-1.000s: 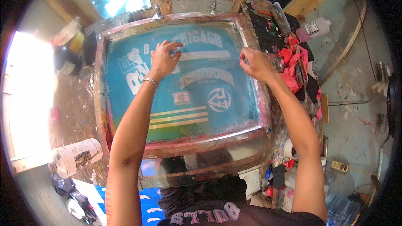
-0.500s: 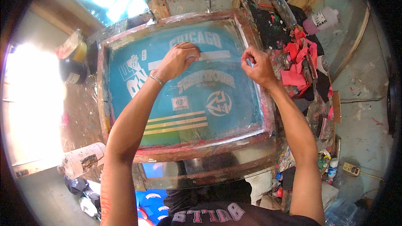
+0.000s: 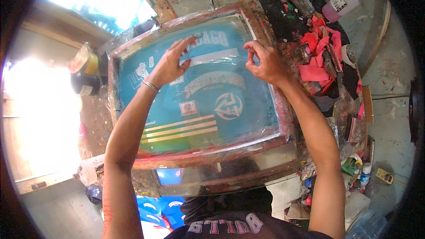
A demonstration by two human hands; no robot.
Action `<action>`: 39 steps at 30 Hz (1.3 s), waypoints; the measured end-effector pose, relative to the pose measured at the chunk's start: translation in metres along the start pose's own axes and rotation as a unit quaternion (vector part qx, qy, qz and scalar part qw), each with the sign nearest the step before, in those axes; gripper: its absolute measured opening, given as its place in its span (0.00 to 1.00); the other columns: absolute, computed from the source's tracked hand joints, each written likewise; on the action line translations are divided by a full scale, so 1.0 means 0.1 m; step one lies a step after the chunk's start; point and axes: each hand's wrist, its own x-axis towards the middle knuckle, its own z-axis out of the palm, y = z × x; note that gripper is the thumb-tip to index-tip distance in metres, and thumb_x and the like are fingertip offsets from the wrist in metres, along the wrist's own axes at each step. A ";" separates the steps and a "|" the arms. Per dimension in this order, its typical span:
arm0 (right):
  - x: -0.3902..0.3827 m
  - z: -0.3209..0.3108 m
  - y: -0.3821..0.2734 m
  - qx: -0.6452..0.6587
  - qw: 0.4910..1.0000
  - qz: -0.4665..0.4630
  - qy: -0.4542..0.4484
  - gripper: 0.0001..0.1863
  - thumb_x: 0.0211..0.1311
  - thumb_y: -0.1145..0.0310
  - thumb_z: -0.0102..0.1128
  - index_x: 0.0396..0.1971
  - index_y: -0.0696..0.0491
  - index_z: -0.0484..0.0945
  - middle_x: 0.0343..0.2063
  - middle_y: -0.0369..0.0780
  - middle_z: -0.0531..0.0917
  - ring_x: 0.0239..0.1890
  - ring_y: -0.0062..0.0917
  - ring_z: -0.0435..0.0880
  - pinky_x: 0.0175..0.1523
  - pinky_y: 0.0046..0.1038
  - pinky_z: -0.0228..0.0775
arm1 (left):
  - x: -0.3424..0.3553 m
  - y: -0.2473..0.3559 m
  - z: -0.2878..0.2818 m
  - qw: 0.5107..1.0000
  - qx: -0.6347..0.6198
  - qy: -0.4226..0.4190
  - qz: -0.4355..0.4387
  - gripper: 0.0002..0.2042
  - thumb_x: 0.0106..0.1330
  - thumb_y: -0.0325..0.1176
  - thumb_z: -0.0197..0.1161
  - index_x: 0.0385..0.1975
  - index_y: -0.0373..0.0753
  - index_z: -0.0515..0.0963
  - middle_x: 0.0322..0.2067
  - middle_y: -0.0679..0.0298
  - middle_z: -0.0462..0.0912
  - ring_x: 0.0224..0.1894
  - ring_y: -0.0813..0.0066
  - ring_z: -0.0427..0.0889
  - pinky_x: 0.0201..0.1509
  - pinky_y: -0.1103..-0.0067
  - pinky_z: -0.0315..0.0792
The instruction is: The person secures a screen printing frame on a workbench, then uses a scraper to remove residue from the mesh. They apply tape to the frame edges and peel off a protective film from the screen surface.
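A wood-framed printing screen [image 3: 230, 144] with teal mesh lies in front of me, bearing pale letters, a round emblem and yellow stripes. Over its left half hovers my left hand [image 3: 170, 62], open, with thumb and fingers apart. Toward the right side of the frame, my right hand [image 3: 268, 64] has thumb and forefinger brought together in a pinch; anything between them is too small or clear to make out. Between the hands a pale strip [image 3: 217, 57] crosses the mesh, with shiny streaks along it. Part of the upper lettering is hidden behind my left fingers.
Right of the screen, red scraps [image 3: 316, 66] pile on a paint-stained surface, with a pink bottle [image 3: 341, 4] behind. A dark container [image 3: 84, 83] stands at left, a whitish bottle [image 3: 90, 169] lower down. Blue printed fabric [image 3: 161, 208] shows below the bench.
My left hand has moved left and its curled fingers have spread apart. My right hand is slightly further left and up, still pinched. The whole view has turned a little.
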 end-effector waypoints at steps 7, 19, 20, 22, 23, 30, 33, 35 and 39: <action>0.03 0.00 -0.03 -0.083 0.995 -0.055 -0.032 0.16 0.51 0.75 0.63 0.43 0.57 0.80 0.31 0.42 0.81 0.35 0.38 0.83 0.43 0.37 0.76 | -0.06 -0.28 -0.07 0.994 0.071 -0.077 0.010 0.06 0.60 0.20 0.67 0.36 0.35 0.87 0.39 0.56 0.85 0.45 0.56 0.82 0.54 0.66 0.76; 0.01 -0.04 -0.03 -0.086 0.992 -0.092 -0.026 0.03 0.54 0.73 0.69 0.27 0.56 0.83 0.31 0.41 0.79 0.40 0.37 0.81 0.46 0.37 0.74 | -0.54 -0.13 0.35 0.980 0.158 0.099 0.070 0.08 0.62 0.19 0.59 0.39 0.35 0.75 0.36 0.54 0.77 0.42 0.52 0.76 0.48 0.63 0.74; -0.01 -0.03 -0.06 -0.097 0.990 -0.095 -0.032 0.04 0.53 0.73 0.70 0.27 0.56 0.83 0.31 0.41 0.79 0.40 0.36 0.81 0.46 0.37 0.74 | -0.61 -0.10 0.38 0.977 0.170 0.099 0.078 0.09 0.60 0.19 0.59 0.40 0.35 0.74 0.36 0.54 0.76 0.42 0.52 0.75 0.48 0.63 0.73; -0.06 -0.03 -0.07 -0.120 0.986 -0.105 -0.039 0.04 0.53 0.73 0.70 0.27 0.56 0.83 0.31 0.40 0.78 0.41 0.36 0.80 0.47 0.37 0.73 | -0.73 -0.02 0.41 0.970 0.196 0.103 0.096 0.11 0.57 0.19 0.60 0.40 0.35 0.73 0.36 0.54 0.74 0.42 0.53 0.74 0.48 0.63 0.73; -0.11 -0.02 -0.08 -0.117 0.988 -0.098 -0.038 0.04 0.53 0.73 0.70 0.27 0.56 0.83 0.30 0.40 0.78 0.41 0.36 0.80 0.47 0.37 0.73 | -0.79 0.00 0.42 0.969 0.197 0.107 0.106 0.14 0.53 0.19 0.60 0.40 0.35 0.72 0.37 0.54 0.72 0.43 0.52 0.74 0.49 0.63 0.72; -0.36 -0.03 -0.21 -0.142 0.987 -0.066 -0.033 0.03 0.54 0.73 0.67 0.26 0.56 0.82 0.32 0.42 0.79 0.44 0.39 0.79 0.50 0.39 0.73 | -1.03 0.20 0.56 0.963 0.199 0.129 0.125 0.13 0.53 0.19 0.58 0.40 0.34 0.72 0.36 0.53 0.72 0.42 0.51 0.73 0.48 0.63 0.71; -0.48 -0.03 -0.32 -0.146 0.986 -0.060 -0.047 0.04 0.55 0.72 0.66 0.26 0.55 0.81 0.33 0.43 0.80 0.46 0.41 0.78 0.52 0.40 0.73 | -1.13 0.20 0.60 0.968 0.184 0.123 0.120 0.14 0.52 0.19 0.59 0.40 0.35 0.73 0.36 0.53 0.74 0.43 0.50 0.74 0.47 0.61 0.71; -0.55 -0.04 -0.39 -0.155 0.985 -0.057 -0.046 0.04 0.56 0.71 0.65 0.26 0.55 0.80 0.33 0.43 0.80 0.46 0.41 0.78 0.52 0.40 0.73 | -1.22 0.20 0.65 0.966 0.185 0.125 0.127 0.14 0.53 0.19 0.59 0.40 0.36 0.73 0.36 0.54 0.74 0.42 0.50 0.74 0.46 0.61 0.71; -0.71 -0.04 -0.49 -0.173 0.983 -0.039 -0.043 0.04 0.57 0.71 0.64 0.27 0.55 0.80 0.33 0.42 0.79 0.45 0.41 0.78 0.51 0.41 0.73 | -1.34 0.37 0.66 0.974 0.169 0.108 0.109 0.13 0.53 0.19 0.60 0.39 0.35 0.73 0.35 0.53 0.73 0.41 0.50 0.74 0.46 0.61 0.72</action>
